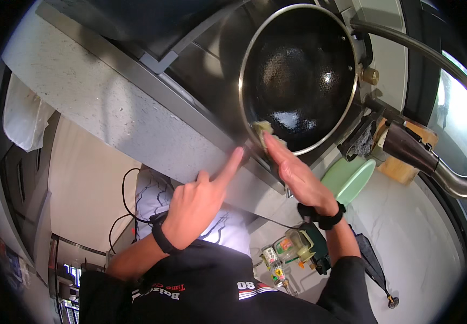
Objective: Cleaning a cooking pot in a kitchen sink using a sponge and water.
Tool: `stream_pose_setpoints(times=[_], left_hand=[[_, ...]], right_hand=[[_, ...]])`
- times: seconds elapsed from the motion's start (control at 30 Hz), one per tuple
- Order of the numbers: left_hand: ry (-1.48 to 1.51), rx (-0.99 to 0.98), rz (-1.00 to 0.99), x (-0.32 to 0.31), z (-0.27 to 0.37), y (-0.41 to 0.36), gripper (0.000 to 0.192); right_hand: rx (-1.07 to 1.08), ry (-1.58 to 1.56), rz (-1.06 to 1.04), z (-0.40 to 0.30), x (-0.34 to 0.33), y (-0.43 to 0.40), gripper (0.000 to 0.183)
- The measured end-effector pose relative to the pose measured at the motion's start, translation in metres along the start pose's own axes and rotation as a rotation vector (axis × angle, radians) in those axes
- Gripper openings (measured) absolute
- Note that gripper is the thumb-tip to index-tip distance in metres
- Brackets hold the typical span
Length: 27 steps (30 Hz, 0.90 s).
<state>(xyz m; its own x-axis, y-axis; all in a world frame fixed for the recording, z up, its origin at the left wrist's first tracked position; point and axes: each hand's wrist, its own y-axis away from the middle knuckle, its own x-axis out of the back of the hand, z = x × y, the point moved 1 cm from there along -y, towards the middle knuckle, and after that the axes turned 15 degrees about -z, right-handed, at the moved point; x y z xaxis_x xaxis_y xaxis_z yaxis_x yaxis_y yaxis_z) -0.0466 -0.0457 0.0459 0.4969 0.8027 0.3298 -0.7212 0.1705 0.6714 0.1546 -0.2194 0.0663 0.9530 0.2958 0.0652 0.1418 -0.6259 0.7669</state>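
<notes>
Before me lies a large dark frying pan or wok (298, 81) with a shiny wet-looking inside and a metal rim, on a sink unit or hob. My right hand (298, 178) is at its near rim, fingers pressed over a crumpled yellowish-green cloth or sponge (263, 129); the palm side is partly hidden. My left hand (201, 198) is over the grey counter edge, left of the right hand. Its index finger points towards the pan's near rim, the other fingers are curled, and nothing shows in it.
A grey speckled counter (136, 121) runs along the near side. At right stand a light green plastic bowl (351, 178), a wooden board (399, 172) and a curved metal faucet pipe (419, 44). Several bottles (276, 263) stand below my right hand. A plastic bag (26, 113) hangs far left.
</notes>
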Motion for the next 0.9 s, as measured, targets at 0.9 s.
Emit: stream_pose_setpoints(times=[0.9], left_hand=[[-0.058,-0.047,0.068,-0.002,0.003,-0.001,0.086]], right_hand=[[0.19,0.451,0.21,0.001,-0.02,-0.029,0.077]])
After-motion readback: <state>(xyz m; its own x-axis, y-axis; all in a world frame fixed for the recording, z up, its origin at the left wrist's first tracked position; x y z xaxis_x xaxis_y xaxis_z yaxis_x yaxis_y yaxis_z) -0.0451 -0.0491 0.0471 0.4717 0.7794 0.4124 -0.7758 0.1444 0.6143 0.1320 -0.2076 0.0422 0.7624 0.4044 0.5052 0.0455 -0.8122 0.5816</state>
